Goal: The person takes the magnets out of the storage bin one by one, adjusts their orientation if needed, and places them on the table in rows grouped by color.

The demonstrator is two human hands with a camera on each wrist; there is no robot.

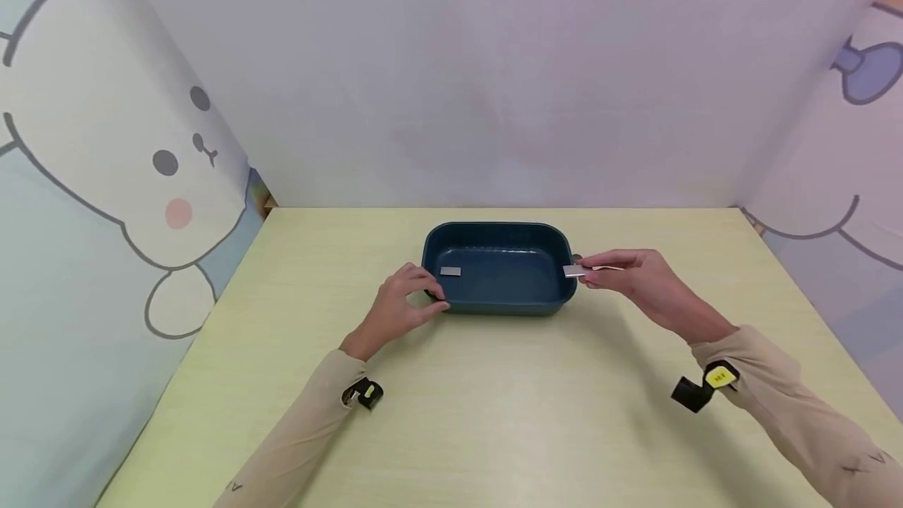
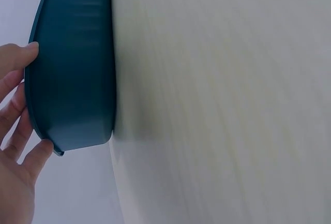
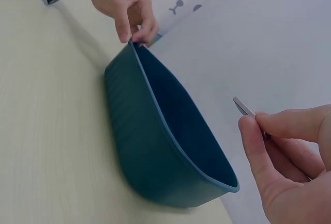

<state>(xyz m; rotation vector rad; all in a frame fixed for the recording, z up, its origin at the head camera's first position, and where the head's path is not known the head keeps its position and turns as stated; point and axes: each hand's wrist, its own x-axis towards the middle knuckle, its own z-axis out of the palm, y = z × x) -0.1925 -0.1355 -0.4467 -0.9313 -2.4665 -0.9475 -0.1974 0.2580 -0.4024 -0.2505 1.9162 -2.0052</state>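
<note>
A deep dark-blue plastic basin with rounded corners stands on the table. My left hand holds its near left corner, thumb and fingers at the rim. Inside, towards the left end, lies a small flat silver rectangle. Over the basin's right end, my right hand pinches a similar thin flat silver piece between thumb and fingers. In the right wrist view this piece is seen nearly edge-on, above the rim. Part of it is hidden by the fingertips, and I cannot tell its kind.
The pale wood-grain table ends at a plain light curtain behind the basin. Printed cartoon cloths hang at the left and right. Each wrist carries a small black strapped device, such as the right one.
</note>
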